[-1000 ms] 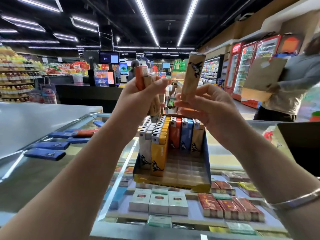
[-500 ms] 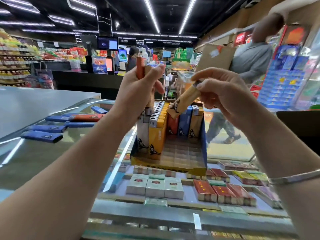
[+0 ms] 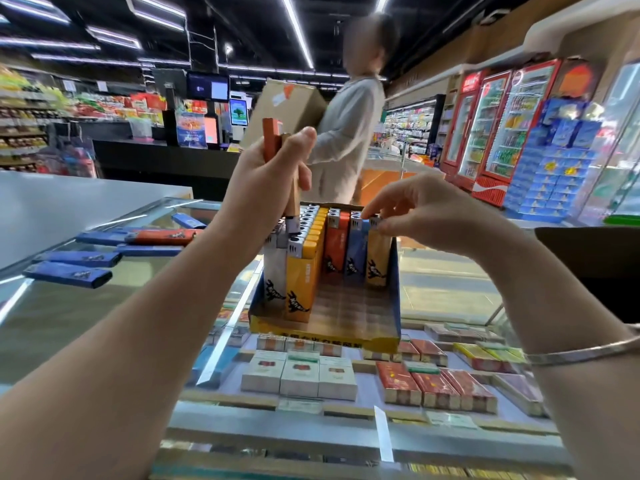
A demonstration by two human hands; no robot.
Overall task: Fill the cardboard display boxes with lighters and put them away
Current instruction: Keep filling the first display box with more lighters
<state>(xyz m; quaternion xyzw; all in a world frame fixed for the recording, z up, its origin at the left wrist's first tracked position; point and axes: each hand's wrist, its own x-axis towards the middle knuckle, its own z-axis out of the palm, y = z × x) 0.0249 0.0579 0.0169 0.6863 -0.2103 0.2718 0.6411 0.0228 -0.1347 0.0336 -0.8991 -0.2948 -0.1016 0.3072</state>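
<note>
A cardboard display box (image 3: 377,336) stands on the glass desk (image 3: 79,306), its open front facing the camera and its rear and left rows filled with upright lighters, yellow ones (image 3: 304,268) in a long row at the left, then red, blue and tan ones across the back. The left hand (image 3: 266,178) is raised just above the box's left rows, fingers curled round a small bunch of lighters (image 3: 277,147), a red one sticking up above the thumb. The right hand (image 3: 426,213) reaches to the back right corner and pinches the metal top of the tan lighter (image 3: 376,252) standing there. More loose lighters (image 3: 100,258), blue and one red, lie flat on the desk to the left, well apart from the box. A silver bangle (image 3: 581,351) rings the right wrist
</note>
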